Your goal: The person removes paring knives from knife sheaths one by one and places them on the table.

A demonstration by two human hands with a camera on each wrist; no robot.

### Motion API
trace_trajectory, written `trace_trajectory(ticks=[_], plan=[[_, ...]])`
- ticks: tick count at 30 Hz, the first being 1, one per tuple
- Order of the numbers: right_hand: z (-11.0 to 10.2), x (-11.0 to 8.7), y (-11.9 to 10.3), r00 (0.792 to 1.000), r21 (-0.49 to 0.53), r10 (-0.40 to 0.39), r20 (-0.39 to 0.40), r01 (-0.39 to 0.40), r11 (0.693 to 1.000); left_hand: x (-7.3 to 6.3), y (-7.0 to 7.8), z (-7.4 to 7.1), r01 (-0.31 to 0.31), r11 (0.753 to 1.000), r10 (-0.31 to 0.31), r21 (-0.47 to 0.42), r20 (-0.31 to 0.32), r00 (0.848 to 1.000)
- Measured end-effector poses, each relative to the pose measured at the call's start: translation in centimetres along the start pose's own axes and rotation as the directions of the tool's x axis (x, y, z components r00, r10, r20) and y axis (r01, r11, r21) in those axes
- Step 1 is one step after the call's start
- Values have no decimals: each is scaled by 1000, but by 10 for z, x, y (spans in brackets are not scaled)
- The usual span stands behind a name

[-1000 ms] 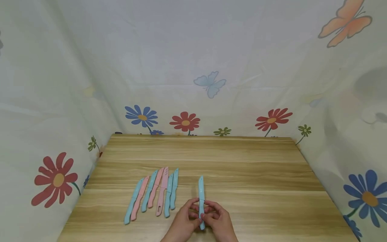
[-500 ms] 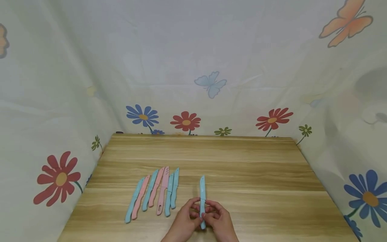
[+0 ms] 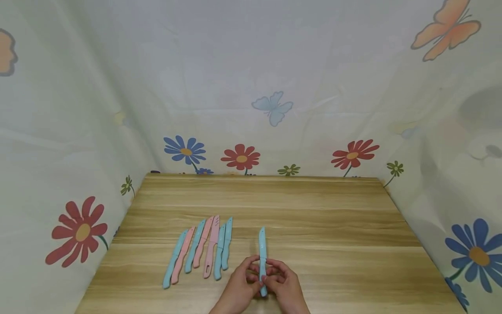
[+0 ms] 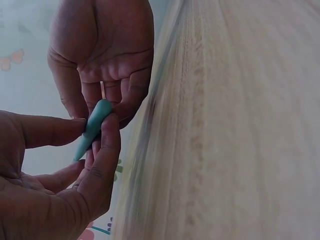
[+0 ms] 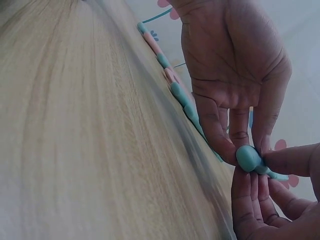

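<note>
Near the front of the table, a light blue knife (image 3: pixel 262 244) points away from me, its blade part looking covered in the same blue. My left hand (image 3: pixel 240 283) pinches its handle from the left side, thumb and fingers on it. From the other side my right hand (image 3: pixel 285 283) grips the same handle, both thumbs close together. The wrist views show the rounded end of the knife handle (image 4: pixel 95 125) between the fingertips of both hands. Fingers hide part of the handle in the head view.
Left of my hands, several light blue and pink knives (image 3: pixel 211 250) lie side by side in a slanted row, handles toward me. They rest on a wood-grain table (image 3: pixel 333 226). A white cloth (image 3: pixel 333 65) with flowers and butterflies surrounds its back and sides.
The head view has shifted very slightly. Both hands keep the same hold on the light blue knife, and the row of knives stays as it was.
</note>
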State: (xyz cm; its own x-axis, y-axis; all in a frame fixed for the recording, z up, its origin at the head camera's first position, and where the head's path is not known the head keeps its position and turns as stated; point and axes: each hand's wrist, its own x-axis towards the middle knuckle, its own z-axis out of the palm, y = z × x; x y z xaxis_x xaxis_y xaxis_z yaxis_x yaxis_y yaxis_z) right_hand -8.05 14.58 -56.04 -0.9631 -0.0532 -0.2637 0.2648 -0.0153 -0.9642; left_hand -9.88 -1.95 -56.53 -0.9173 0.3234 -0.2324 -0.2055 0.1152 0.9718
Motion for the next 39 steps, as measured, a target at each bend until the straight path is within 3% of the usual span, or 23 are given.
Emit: trace_trajectory(ticks=[24, 39], plan=[[0, 2, 0, 1000, -30, 4, -15, -5, 1000, 0, 0, 0, -43, 999, 43, -12, -2, 999], [-1, 8, -8, 999, -39, 10, -39, -12, 999, -1, 3, -1, 0, 998, 1, -64, 22, 1000]])
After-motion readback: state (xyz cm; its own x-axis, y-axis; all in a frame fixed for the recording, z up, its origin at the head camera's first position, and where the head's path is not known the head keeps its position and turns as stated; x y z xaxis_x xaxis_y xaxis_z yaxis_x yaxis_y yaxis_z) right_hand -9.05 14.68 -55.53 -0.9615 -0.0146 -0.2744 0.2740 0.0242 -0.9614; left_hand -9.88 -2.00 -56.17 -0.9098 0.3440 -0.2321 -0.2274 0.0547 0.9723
